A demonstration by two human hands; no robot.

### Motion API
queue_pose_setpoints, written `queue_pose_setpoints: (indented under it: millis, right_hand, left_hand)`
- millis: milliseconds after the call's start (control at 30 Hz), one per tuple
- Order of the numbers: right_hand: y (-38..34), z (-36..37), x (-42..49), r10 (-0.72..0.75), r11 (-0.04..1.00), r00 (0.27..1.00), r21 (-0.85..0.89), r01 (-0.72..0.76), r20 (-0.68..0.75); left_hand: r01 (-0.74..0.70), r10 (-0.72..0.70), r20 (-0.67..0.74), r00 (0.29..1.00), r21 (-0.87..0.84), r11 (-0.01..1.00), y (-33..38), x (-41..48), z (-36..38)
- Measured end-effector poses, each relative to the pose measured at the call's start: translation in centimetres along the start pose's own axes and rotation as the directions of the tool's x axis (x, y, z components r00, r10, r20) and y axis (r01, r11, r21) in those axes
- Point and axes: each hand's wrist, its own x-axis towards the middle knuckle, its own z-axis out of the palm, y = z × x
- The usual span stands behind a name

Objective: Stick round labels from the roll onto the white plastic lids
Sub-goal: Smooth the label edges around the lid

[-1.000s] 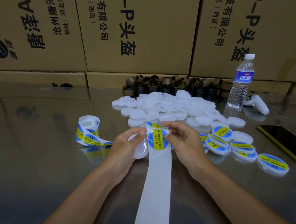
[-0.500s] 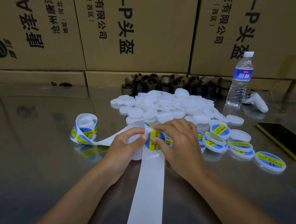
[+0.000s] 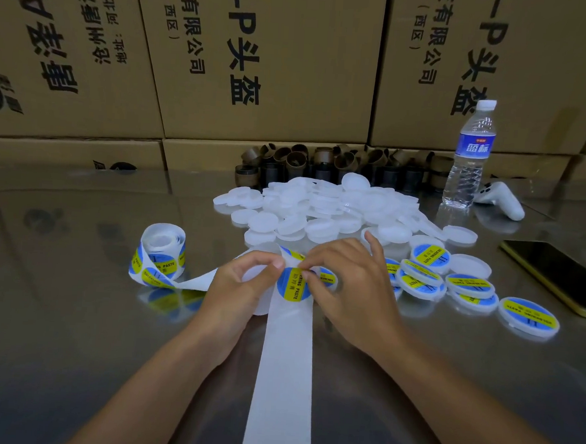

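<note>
On the steel table [image 3: 72, 328], far left: roll [image 3: 161, 253] standing on edge. Strip [image 3: 284, 375] runs from it to the hands, then back toward the person. Left hand [image 3: 236, 287] curled round a blank lid [image 3: 260, 308] under the strip, thumb at the label's rim. Label [image 3: 292, 286], blue and yellow, sits on the strip between both hands. Right hand [image 3: 352, 294] pinches the label's right edge, little finger raised. Behind: pile [image 3: 319, 209] of blank lids. Right: labelled lids [image 3: 469, 287], bottle [image 3: 469, 157], phone [image 3: 556, 275].
</note>
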Motion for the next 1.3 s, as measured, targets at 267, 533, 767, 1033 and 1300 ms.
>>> queue_pose_setpoints:
  millis: [267,533,767,1033,1300]
  right_hand:
    - [-0.8,-0.1,-0.1,0.077,0.973,0.993,0.212,-0.094,0.087]
    - [-1.1,-0.8,0.9,0.421,0.516,0.876,0.733,-0.444,0.235]
    - [-1.7,-1.0,0.6,0.303,0.662,0.94,0.674,-0.328,0.16]
    - [-1.0,0.4,-0.2,0.186,0.658,0.913,0.645,-0.39,0.362]
    - [-0.8,0.9,-0.4,0.205,0.654,0.884,0.614,-0.443,0.419]
  left_hand:
    - [-0.02,0.025,-0.135,0.991,0.038,0.999,-0.3,0.2,0.1]
    - [-0.071,0.103,-0.281,0.954,0.12,0.99,-0.5,0.5,0.1]
    - [-0.079,0.128,-0.296,0.947,0.174,0.982,-0.8,0.7,0.0]
    - [-0.075,0.117,-0.307,0.944,0.145,0.987,-0.6,0.6,0.1]
    - [-0.253,0.236,-0.371,0.898,0.002,0.968,1.1,0.3,0.2]
